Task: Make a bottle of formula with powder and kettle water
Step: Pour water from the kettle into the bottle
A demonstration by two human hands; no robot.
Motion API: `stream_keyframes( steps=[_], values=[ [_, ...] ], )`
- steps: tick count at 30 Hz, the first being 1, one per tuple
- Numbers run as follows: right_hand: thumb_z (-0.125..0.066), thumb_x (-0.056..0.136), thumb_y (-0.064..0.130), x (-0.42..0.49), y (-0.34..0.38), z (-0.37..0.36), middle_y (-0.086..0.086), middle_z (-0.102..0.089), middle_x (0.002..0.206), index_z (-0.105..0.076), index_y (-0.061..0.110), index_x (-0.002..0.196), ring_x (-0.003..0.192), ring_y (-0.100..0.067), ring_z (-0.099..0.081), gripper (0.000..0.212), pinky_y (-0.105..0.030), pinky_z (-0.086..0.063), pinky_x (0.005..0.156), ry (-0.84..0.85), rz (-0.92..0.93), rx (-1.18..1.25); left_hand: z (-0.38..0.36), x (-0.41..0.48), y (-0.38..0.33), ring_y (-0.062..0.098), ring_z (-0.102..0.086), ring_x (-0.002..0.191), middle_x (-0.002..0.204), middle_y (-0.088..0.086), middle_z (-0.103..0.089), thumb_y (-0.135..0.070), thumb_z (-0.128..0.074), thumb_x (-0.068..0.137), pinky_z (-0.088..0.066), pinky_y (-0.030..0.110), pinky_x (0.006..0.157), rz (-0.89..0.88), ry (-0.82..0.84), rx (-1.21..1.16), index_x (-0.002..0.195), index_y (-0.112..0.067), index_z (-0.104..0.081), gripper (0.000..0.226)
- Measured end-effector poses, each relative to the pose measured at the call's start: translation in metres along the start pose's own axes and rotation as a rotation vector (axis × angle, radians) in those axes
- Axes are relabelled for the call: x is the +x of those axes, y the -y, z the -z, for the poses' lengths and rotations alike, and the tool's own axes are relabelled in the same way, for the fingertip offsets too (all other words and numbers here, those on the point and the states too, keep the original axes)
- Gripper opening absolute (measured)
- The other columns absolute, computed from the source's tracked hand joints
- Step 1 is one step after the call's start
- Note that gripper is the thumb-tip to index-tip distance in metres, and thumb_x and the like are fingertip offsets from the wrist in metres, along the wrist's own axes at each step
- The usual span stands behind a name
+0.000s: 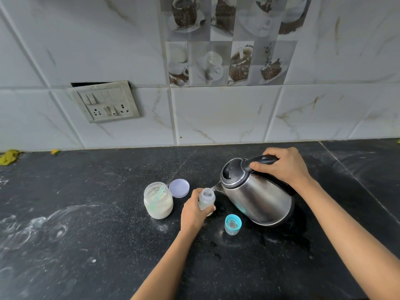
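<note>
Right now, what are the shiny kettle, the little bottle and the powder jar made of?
The kettle looks like polished steel: its body is silvery and mirrors light. Its handle and lid look like matte black plastic. The bottle seems to be cloudy see-through plastic. The jar is clear, so glass or plastic; I cannot tell which.

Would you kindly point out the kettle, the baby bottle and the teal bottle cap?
kettle (pixel 259 200), head view, steel body.
baby bottle (pixel 207 199), head view, clear wall.
teal bottle cap (pixel 233 224), head view, top centre.
</note>
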State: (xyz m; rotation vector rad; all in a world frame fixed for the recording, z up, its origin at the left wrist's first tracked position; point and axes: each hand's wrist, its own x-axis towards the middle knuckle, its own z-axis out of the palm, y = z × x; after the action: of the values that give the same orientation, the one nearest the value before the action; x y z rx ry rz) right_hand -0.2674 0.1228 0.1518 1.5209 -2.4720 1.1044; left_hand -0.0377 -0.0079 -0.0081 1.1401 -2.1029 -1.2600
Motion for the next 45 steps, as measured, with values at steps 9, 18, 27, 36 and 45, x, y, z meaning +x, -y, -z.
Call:
stream_keyframes(
  steps=[9,18,27,36,45],
  values=[
    [-0.069,0.055,0.075,-0.001,0.002,0.001,0.003,-0.063,0.055,-0.066,0.024,0.064,0.059,-0.017,-0.062,0.051,-0.037,-0.049,0.059,0.014,-0.003,-0.012,0.000,-0.001,0.001,0.009,-0.061,0.099,0.108,-0.018,-0.064,-0.035,-0.081,0.072,-0.052,0.040,0.088,0.000,-0.003,0.007,0.119,-0.035,-0.052,0.056],
    [-0.062,0.054,0.083,-0.002,0.003,0.003,0.005,-0.061,0.053,-0.064,0.025,0.061,0.056,-0.015,-0.059,0.058,-0.036,-0.047,0.057,0.011,0.017,0.006,-0.001,0.000,0.000,0.009,-0.062,0.100,0.108,-0.017,-0.066,-0.034,-0.081,0.070,-0.053,0.041,0.088,0.012,0.002,0.001,0.119,-0.035,-0.053,0.056],
    [-0.065,0.053,0.082,-0.003,0.002,0.003,0.010,-0.061,0.052,-0.061,0.031,0.059,0.055,-0.008,-0.058,0.052,-0.030,-0.045,0.055,0.010,-0.003,0.022,-0.001,0.000,0.001,0.009,-0.061,0.099,0.106,-0.019,-0.064,-0.034,-0.081,0.071,-0.053,0.038,0.087,0.010,-0.001,0.008,0.117,-0.036,-0.051,0.055],
    [-0.067,0.053,0.079,-0.003,0.000,0.003,0.008,-0.060,0.052,-0.063,0.027,0.060,0.055,-0.013,-0.059,0.053,-0.033,-0.046,0.056,0.000,-0.011,0.021,-0.003,0.001,0.000,0.010,-0.060,0.097,0.108,-0.016,-0.064,-0.035,-0.080,0.070,-0.052,0.036,0.084,-0.002,-0.005,0.008,0.117,-0.036,-0.051,0.055],
    [-0.067,0.055,0.077,-0.003,-0.011,0.004,0.008,-0.057,0.050,-0.060,0.026,0.057,0.052,-0.013,-0.054,0.051,-0.031,-0.043,0.052,-0.037,0.010,0.051,-0.006,0.002,0.000,0.007,-0.060,0.097,0.103,-0.021,-0.062,-0.033,-0.080,0.070,-0.052,0.034,0.085,0.002,0.008,-0.002,0.114,-0.038,-0.050,0.054]
  ],
)
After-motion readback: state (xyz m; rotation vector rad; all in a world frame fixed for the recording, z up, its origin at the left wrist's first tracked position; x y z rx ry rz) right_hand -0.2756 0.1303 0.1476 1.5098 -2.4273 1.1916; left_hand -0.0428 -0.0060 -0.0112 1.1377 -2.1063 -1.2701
